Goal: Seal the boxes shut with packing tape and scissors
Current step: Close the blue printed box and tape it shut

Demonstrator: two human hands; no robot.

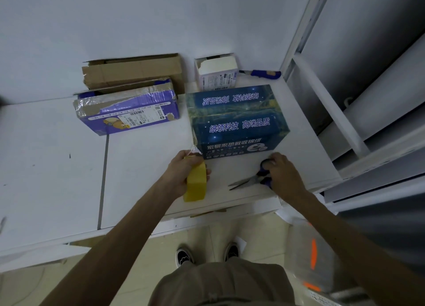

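Head: left hand [181, 171] grips yellow tape roll [195, 186]; right hand [285, 174] grasps blue-handled scissors [249, 180].

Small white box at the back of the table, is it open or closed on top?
Open. The small white box has its top flaps raised, and the dark inside shows between them.

The dark blue box [236, 121] in the centre of the frame carries white Chinese lettering: its near top flap reads "纸领科技 高端品质", and the far flap repeats the same line upside down. Its front face shows a larger line that seems to read "宏易来热敏收银纸"; the small print below is illegible. The purple box [128, 112] at centre left bears a printed scale numbered 1 to 10, seen inverted, and a white barcode label [135, 118] too small to read. The white carton [217, 75] above has a barcode sticker, also unreadable.
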